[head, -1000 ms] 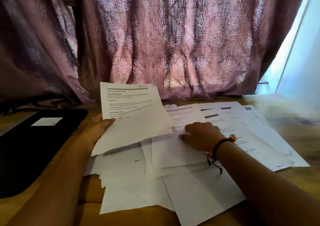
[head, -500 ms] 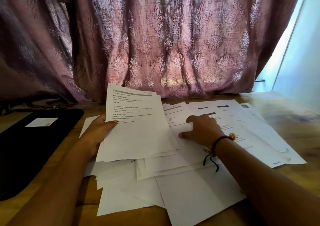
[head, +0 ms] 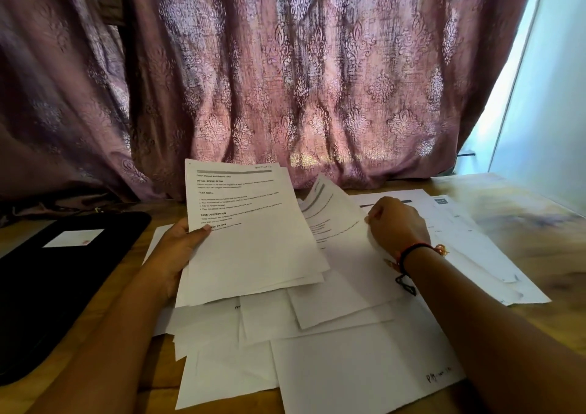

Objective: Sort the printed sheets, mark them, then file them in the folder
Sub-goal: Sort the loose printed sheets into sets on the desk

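Observation:
My left hand (head: 177, 248) grips a small stack of printed sheets (head: 250, 239) by its left edge, thumb on the top page, and holds it tilted up above the table. My right hand (head: 396, 226) pinches the right edge of another printed sheet (head: 336, 223) and lifts it off the spread, so that the page curls upward. Many loose white sheets (head: 348, 359) lie overlapping on the wooden table below both hands, some blank side up. A black folder (head: 47, 293) with a white label lies flat at the left.
A patterned mauve curtain (head: 285, 80) hangs right behind the table's far edge. More printed pages (head: 475, 248) fan out to the right of my right hand. Bare wooden table (head: 532, 223) shows at the far right, beside a bright window.
My right hand went from lying flat on the spread pages to pinching one sheet and lifting its edge. The stack in my left hand stands more upright.

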